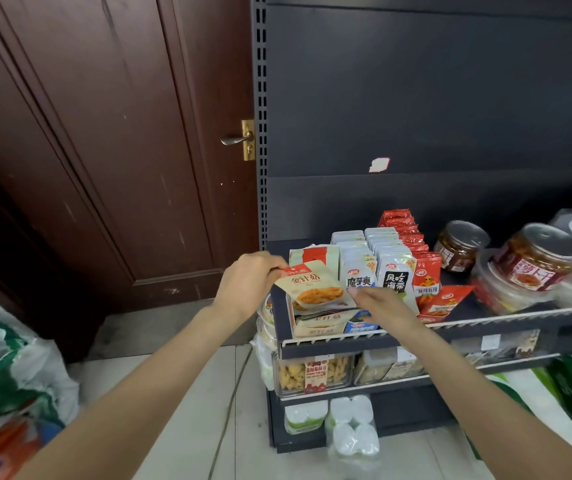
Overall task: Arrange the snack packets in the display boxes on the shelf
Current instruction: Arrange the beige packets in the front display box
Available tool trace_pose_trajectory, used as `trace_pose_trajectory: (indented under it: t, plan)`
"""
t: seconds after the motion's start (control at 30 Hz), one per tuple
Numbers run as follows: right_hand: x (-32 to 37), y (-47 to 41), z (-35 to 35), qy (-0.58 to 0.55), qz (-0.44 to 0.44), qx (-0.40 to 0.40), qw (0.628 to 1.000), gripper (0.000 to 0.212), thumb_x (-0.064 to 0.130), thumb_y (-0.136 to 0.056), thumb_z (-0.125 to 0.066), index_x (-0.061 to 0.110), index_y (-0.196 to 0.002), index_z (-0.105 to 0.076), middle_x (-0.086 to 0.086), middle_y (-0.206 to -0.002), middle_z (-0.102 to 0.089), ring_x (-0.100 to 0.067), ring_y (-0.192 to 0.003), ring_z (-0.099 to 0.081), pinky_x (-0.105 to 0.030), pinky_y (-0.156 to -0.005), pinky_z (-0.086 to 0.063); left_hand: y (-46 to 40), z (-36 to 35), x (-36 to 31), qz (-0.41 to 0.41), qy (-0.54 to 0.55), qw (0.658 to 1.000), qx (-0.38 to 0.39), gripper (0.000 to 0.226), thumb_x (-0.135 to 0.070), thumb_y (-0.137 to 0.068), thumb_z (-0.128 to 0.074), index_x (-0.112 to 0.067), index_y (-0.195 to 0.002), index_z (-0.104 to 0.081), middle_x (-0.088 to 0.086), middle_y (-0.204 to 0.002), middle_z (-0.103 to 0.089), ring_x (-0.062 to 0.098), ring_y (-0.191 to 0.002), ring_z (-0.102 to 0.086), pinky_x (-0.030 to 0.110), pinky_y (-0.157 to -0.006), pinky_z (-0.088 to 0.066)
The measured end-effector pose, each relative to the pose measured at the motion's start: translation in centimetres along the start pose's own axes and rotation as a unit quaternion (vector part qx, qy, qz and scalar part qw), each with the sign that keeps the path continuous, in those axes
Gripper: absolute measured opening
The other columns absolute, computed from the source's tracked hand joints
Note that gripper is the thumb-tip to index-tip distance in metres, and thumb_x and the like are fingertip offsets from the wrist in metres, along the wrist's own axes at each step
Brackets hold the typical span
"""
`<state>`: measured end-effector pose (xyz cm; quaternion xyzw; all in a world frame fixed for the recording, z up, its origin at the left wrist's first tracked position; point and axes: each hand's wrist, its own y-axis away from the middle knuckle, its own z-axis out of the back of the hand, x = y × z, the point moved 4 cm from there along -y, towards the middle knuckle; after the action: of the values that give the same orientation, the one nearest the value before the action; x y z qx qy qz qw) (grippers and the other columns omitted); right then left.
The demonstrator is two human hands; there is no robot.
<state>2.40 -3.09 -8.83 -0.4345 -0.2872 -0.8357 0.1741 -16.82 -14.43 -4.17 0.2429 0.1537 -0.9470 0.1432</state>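
A cream and orange snack packet [314, 287] is held tilted over the leftmost display box [315, 325] at the shelf's left end. My left hand [248, 284] pinches its top left corner. My right hand [381, 303] touches its lower right edge with fingers stretched out. More cream packets [314, 256] stand behind it in the same box. To the right stand rows of pale blue packets [359, 268], black-labelled packets [395, 271] and red packets [424, 275]. One red packet [445, 299] lies loose in front.
Glass jars [461, 249] and plastic tubs [537, 265] fill the shelf's right side. A white wire rail [485, 322] fronts the shelf. Lower shelves hold clear snack boxes [312, 374] and white rolls [350, 427]. A brown door [104, 150] stands left; sacks [11, 375] lie on the floor.
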Motion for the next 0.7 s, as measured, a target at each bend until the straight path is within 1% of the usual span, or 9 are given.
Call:
trace_pose_trajectory:
  t: [0.07, 0.1, 0.17, 0.3, 0.43, 0.5, 0.57, 0.63, 0.7]
  plan:
    - [-0.1, 0.0, 0.0, 0.027, 0.003, 0.008, 1.000, 0.038, 0.035, -0.095, -0.049, 0.005, -0.113, -0.065, -0.019, -0.119, -0.061, -0.029, -0.115, -0.055, -0.046, -0.103, -0.041, -0.3, -0.6, 0.0, -0.002, -0.002, 1.000, 0.011, 0.023, -0.022, -0.095, -0.054, -0.021, -0.112, -0.068, -0.002, -0.106, -0.067, 0.015, -0.096, -0.062, 0.031, -0.076, -0.051]
    - [-0.1, 0.0, 0.0, 0.038, 0.003, 0.009, 0.999, 0.037, 0.035, -0.095, -0.050, 0.007, -0.112, -0.066, -0.016, -0.118, -0.063, -0.028, -0.114, -0.056, -0.046, -0.102, -0.041, -0.5, -0.8, -0.1, -0.002, -0.004, 1.000, 0.013, 0.023, -0.022, -0.095, -0.054, -0.021, -0.114, -0.067, -0.002, -0.109, -0.068, 0.015, -0.097, -0.062, 0.032, -0.077, -0.052]
    - [-0.3, -0.2, 0.1, 0.054, 0.004, 0.005, 0.999, 0.038, 0.035, -0.094, -0.051, 0.007, -0.117, -0.064, -0.011, -0.120, -0.063, -0.025, -0.114, -0.056, -0.045, -0.102, -0.042, -0.8, -1.1, -0.5, 0.002, -0.005, 1.000, 0.010, 0.025, -0.021, -0.095, -0.053, -0.022, -0.118, -0.063, -0.002, -0.114, -0.068, 0.015, -0.100, -0.063, 0.031, -0.078, -0.053]
    - [-0.7, -0.6, 0.2, 0.058, -0.006, -0.011, 0.998, 0.049, 0.034, -0.091, -0.057, 0.005, -0.130, -0.053, -0.011, -0.134, -0.054, -0.026, -0.122, -0.051, -0.043, -0.106, -0.039, -1.0, -1.0, -1.1, -0.008, -0.017, 1.000, -0.014, 0.027, -0.022, -0.097, -0.049, -0.023, -0.122, -0.060, -0.001, -0.116, -0.067, 0.016, -0.103, -0.062, 0.032, -0.076, -0.054]
    - [-0.7, -0.6, 0.1, 0.063, -0.001, -0.003, 0.998, 0.037, 0.031, -0.092, -0.056, 0.005, -0.117, -0.063, -0.012, -0.119, -0.063, -0.026, -0.111, -0.058, -0.044, -0.102, -0.043, -0.9, -1.1, -1.1, -0.010, -0.022, 1.000, -0.007, 0.029, -0.021, -0.097, -0.049, -0.023, -0.123, -0.061, -0.001, -0.120, -0.065, 0.014, -0.108, -0.061, 0.033, -0.080, -0.055]
    - [-0.6, -0.4, 0.0, 0.057, -0.005, 0.006, 0.998, 0.036, 0.033, -0.092, -0.056, 0.009, -0.118, -0.064, -0.007, -0.122, -0.063, -0.022, -0.113, -0.057, -0.042, -0.103, -0.043, -1.3, -1.5, -1.3, -0.017, -0.032, 0.999, -0.002, 0.031, -0.021, -0.097, -0.049, -0.024, -0.126, -0.060, -0.001, -0.121, -0.065, 0.015, -0.108, -0.061, 0.034, -0.081, -0.055]
    - [-0.6, -0.3, -0.1, 0.051, -0.004, 0.020, 0.999, 0.036, 0.034, -0.091, -0.057, 0.011, -0.118, -0.064, -0.003, -0.123, -0.062, -0.017, -0.111, -0.056, -0.036, -0.101, -0.044, -2.1, -2.7, -1.2, -0.019, -0.062, 0.998, 0.021, 0.034, -0.020, -0.098, -0.048, -0.027, -0.131, -0.056, -0.001, -0.124, -0.063, 0.017, -0.108, -0.061, 0.034, -0.081, -0.055]
    - [-0.4, 0.0, -0.1, 0.036, -0.003, 0.034, 0.999, 0.035, 0.032, -0.091, -0.058, 0.011, -0.118, -0.064, -0.002, -0.121, -0.061, -0.013, -0.107, -0.055, -0.028, -0.092, -0.047, -2.8, -4.1, -1.1, -0.030, -0.126, 0.990, 0.046, 0.040, -0.017, -0.098, -0.050, -0.032, -0.135, -0.050, 0.001, -0.124, -0.061, 0.020, -0.107, -0.060, 0.036, -0.081, -0.055]
    - [-0.5, 0.2, 0.0, 0.028, -0.001, 0.043, 0.999, 0.035, 0.030, -0.091, -0.059, 0.009, -0.118, -0.063, -0.002, -0.122, -0.060, -0.010, -0.104, -0.054, -0.025, -0.087, -0.048, -3.2, -5.5, -1.0, -0.054, -0.189, 0.978, 0.076, 0.048, -0.015, -0.096, -0.051, -0.034, -0.140, -0.042, 0.004, -0.127, -0.056, 0.022, -0.112, -0.053, 0.036, -0.086, -0.052]
